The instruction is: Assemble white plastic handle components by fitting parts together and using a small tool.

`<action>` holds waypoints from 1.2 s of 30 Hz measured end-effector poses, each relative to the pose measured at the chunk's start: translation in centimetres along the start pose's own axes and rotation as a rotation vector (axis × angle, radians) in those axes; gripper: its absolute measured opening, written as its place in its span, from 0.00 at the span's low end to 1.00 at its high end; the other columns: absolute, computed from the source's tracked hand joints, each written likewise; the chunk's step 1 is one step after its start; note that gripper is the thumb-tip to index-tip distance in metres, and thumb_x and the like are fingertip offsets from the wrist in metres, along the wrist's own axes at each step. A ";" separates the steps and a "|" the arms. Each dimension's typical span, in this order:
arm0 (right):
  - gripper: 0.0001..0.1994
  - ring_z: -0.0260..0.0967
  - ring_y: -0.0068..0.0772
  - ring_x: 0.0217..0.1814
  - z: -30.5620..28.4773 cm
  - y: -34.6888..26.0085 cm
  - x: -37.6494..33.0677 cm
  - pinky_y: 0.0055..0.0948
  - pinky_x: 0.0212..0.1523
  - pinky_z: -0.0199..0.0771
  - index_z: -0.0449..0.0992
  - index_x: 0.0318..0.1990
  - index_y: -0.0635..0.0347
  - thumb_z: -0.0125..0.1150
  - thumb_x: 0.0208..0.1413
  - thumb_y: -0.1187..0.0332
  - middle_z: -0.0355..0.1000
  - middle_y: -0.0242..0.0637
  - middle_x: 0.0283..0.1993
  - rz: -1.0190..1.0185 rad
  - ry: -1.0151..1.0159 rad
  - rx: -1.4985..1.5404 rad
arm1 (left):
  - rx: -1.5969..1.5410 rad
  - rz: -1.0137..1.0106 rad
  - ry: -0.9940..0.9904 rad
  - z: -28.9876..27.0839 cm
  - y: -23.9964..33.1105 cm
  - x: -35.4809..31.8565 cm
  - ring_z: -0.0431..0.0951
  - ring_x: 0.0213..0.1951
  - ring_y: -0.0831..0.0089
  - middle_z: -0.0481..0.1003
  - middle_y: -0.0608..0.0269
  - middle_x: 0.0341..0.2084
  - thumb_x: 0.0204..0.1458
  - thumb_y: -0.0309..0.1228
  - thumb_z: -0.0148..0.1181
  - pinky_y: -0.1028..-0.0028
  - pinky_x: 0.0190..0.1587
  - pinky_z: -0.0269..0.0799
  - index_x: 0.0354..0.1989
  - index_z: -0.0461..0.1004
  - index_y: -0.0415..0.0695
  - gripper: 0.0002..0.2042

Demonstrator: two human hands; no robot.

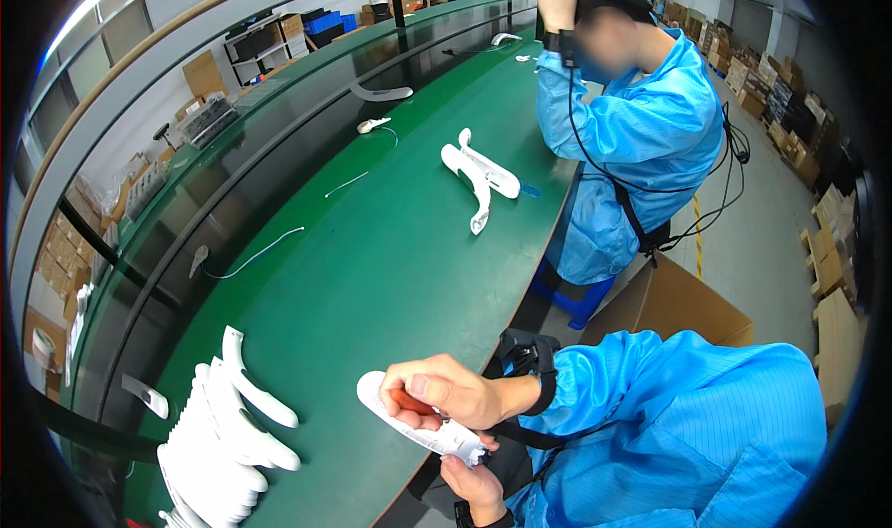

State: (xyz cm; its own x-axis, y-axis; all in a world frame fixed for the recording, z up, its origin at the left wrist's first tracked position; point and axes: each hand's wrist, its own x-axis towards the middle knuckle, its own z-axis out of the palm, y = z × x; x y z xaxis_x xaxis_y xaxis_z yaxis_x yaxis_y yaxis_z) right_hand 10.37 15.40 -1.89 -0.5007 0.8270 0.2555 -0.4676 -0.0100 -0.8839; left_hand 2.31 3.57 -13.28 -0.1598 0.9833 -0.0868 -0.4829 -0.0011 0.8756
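Note:
Over the near edge of the green work surface, my left hand point(474, 486) closes its fingers and thumb on the lower end of a long white plastic shell point(427, 433). The shell has a rounded far end and small detailed parts at the end by my left fingers. My right hand point(446, 389) lies above the shell, its fingers curled round an orange-red handle point(409, 402). What the handle belongs to is hidden by my hand. To the left stands a tight row of similar white curved shells point(209, 444).
A co-worker in a blue gown point(632, 110) sits farther along the green surface point(372, 249). Two crossed white shells point(481, 175) lie near them. Thin cables point(265, 249) and a small white piece point(373, 125) lie along the far side. A cardboard box point(674, 305) stands on the floor.

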 end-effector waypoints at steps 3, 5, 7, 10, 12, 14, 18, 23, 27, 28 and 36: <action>0.21 0.52 0.14 0.20 0.3 1.1 -0.1 0.17 0.22 0.55 0.66 0.33 0.63 0.38 0.66 0.52 0.60 0.28 0.23 0.015 -0.015 0.005 | -0.014 0.009 -0.005 -0.2 -0.5 -0.1 0.73 0.26 0.66 0.73 0.53 0.25 0.61 0.55 0.34 0.72 0.29 0.69 0.42 0.66 0.34 0.30; 0.21 0.52 0.14 0.20 0.5 1.6 -0.2 0.17 0.21 0.55 0.66 0.33 0.63 0.38 0.66 0.53 0.59 0.28 0.22 0.007 -0.025 -0.005 | -0.012 -0.001 -0.003 -0.5 -0.6 0.0 0.73 0.26 0.66 0.73 0.53 0.24 0.61 0.55 0.34 0.72 0.29 0.69 0.41 0.66 0.34 0.30; 0.21 0.52 0.14 0.20 0.6 1.9 -0.2 0.17 0.21 0.55 0.66 0.32 0.63 0.38 0.66 0.53 0.59 0.28 0.22 0.017 -0.023 -0.021 | -0.008 -0.006 0.003 -0.7 -0.6 -0.1 0.73 0.25 0.66 0.73 0.53 0.24 0.61 0.55 0.34 0.73 0.29 0.68 0.41 0.66 0.34 0.30; 0.21 0.51 0.14 0.20 0.6 2.3 -0.1 0.17 0.21 0.54 0.66 0.32 0.63 0.37 0.66 0.53 0.59 0.28 0.22 0.022 -0.020 -0.039 | -0.007 -0.002 0.031 -0.6 -0.8 0.0 0.73 0.25 0.66 0.73 0.53 0.23 0.61 0.55 0.33 0.73 0.28 0.68 0.40 0.67 0.34 0.30; 0.21 0.51 0.14 0.20 0.6 2.4 -0.1 0.17 0.21 0.54 0.66 0.32 0.63 0.37 0.66 0.53 0.58 0.28 0.22 0.024 -0.020 -0.041 | -0.007 0.000 0.035 -0.4 -0.7 0.0 0.73 0.25 0.66 0.73 0.53 0.24 0.61 0.55 0.34 0.72 0.28 0.68 0.40 0.67 0.34 0.30; 0.21 0.51 0.14 0.20 0.6 2.3 -0.1 0.17 0.21 0.54 0.66 0.32 0.63 0.37 0.66 0.53 0.59 0.28 0.23 0.048 -0.005 -0.038 | -0.010 -0.004 0.034 -0.4 -0.6 0.0 0.73 0.25 0.66 0.73 0.53 0.24 0.61 0.55 0.34 0.72 0.29 0.68 0.40 0.67 0.34 0.30; 0.21 0.51 0.14 0.20 0.6 2.4 -0.1 0.17 0.21 0.54 0.66 0.32 0.63 0.37 0.66 0.54 0.59 0.28 0.23 0.041 -0.014 -0.041 | -0.016 0.009 0.016 -0.7 -0.8 0.1 0.74 0.25 0.66 0.74 0.52 0.23 0.61 0.54 0.34 0.72 0.29 0.69 0.39 0.67 0.33 0.29; 0.18 0.53 0.16 0.20 0.4 2.9 -0.4 0.19 0.20 0.54 0.66 0.33 0.64 0.37 0.65 0.57 0.60 0.29 0.22 0.008 -0.044 -0.156 | -0.007 0.015 0.014 -1.1 -0.9 0.1 0.74 0.26 0.65 0.74 0.51 0.24 0.61 0.53 0.35 0.71 0.31 0.69 0.38 0.68 0.31 0.30; 0.16 0.54 0.17 0.20 -0.1 3.4 -0.9 0.21 0.20 0.55 0.66 0.34 0.64 0.38 0.63 0.60 0.60 0.30 0.22 -0.060 -0.021 -0.188 | -0.061 0.007 0.018 -1.2 -1.3 0.1 0.74 0.27 0.63 0.74 0.49 0.24 0.62 0.52 0.35 0.70 0.32 0.69 0.38 0.68 0.29 0.30; 0.15 0.54 0.18 0.20 -0.1 3.3 -1.0 0.21 0.21 0.56 0.66 0.34 0.64 0.39 0.62 0.61 0.61 0.30 0.22 -0.074 -0.012 -0.213 | -0.060 0.004 0.019 -1.2 -1.2 0.1 0.74 0.27 0.63 0.74 0.49 0.24 0.62 0.52 0.35 0.70 0.32 0.69 0.38 0.68 0.29 0.30; 0.15 0.56 0.18 0.24 0.5 2.8 -1.2 0.19 0.24 0.56 0.68 0.39 0.66 0.43 0.60 0.60 0.64 0.31 0.27 -0.036 0.048 -0.212 | -0.110 0.018 0.088 -1.9 -3.2 -0.1 0.74 0.27 0.62 0.73 0.50 0.29 0.61 0.52 0.38 0.68 0.31 0.69 0.44 0.65 0.33 0.27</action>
State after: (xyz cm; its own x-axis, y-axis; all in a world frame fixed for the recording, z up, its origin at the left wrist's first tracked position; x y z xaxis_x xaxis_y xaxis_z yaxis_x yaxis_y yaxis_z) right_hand 9.34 14.09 -4.47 -0.4490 0.8504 0.2741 -0.3182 0.1345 -0.9384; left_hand 2.23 3.11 -16.93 -0.2413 0.9633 -0.1173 -0.5702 -0.0429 0.8204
